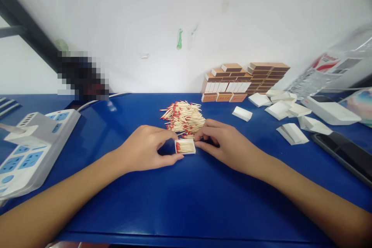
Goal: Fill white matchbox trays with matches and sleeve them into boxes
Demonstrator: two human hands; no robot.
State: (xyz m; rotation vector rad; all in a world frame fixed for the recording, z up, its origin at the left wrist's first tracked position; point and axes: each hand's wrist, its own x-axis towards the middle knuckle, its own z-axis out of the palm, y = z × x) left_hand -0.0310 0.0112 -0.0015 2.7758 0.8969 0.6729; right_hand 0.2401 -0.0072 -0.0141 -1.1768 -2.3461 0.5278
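Note:
A small white matchbox tray (189, 153) lies on the blue table, holding a layer of red-tipped matches (186, 147) with their heads to the left. My left hand (147, 148) grips its left end, thumb at the near corner and fingers at the far one. At the right end, the thumb and forefinger of my right hand (229, 144) are closed together against the tray's edge; the other fingers curl in. Just behind the tray rises a loose heap of matches (186, 116), many with red heads pointing left.
Stacked matchboxes (223, 97) stand against the wall. Several empty white trays (292, 133) lie at the right, near a phone (345, 155), a white device (331, 110) and a plastic bottle (325, 66). A power strip (55, 139) with a plugged-in adapter occupies the left.

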